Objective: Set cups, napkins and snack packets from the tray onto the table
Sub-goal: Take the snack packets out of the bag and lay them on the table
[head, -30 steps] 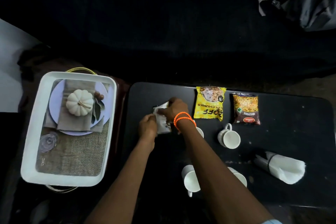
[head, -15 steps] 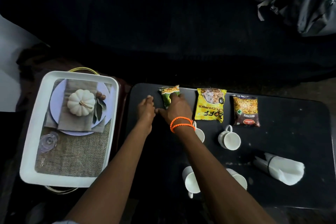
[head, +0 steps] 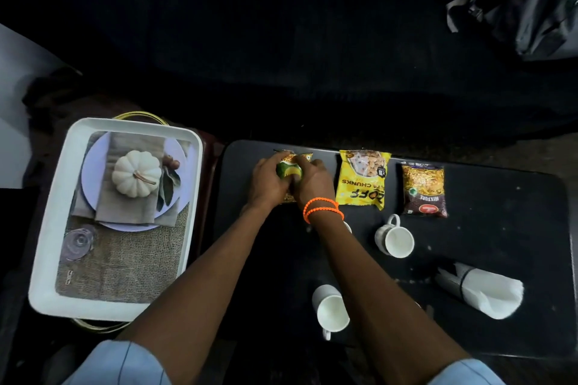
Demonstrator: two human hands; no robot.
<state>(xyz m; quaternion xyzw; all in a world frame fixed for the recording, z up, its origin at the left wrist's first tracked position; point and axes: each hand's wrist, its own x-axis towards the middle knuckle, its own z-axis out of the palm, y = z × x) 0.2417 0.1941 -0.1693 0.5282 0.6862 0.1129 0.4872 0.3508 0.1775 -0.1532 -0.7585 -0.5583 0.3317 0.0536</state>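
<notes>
- Left hand (head: 269, 181) & right hand (head: 312, 186) both lie on the small green-and-yellow foil snack packet (head: 289, 169), fingers curved over it, pressing it to the black rectangular table (head: 500, 244) near the far edge. Whether they grip or just press flat, can't tell for sure; looks like holding it from both sides.
- Change: 1 s ago the hands held this pkt up nearer mid-table, silvery back showing; half a sec ago the right hand alone had it down at the far edge w/ the left just beside. Now both are on it, printed face up, in line w/ the other pkts.
- Meaning: third pkt looks set down; prob. only squaring-up and letting go remain.
- Just right of the hands: yellow plastic "chunks" snack packet (head: 362, 178), then dark red-and-yellow mixture packet (head: 423, 191), each apart.
- White ceramic cups: one (head: 395, 239) right of the right forearm, one (head: 331, 309) between the forearms, another mostly hidden behind the right wrist.
- White rolled paper napkins w/ dark band (head: 481, 291) lie at the table's right.
- White rectangular tray (head: 47, 244) sits left of the table; inside I see only printed decor, no loose items, so task seems nearly done.
</notes>
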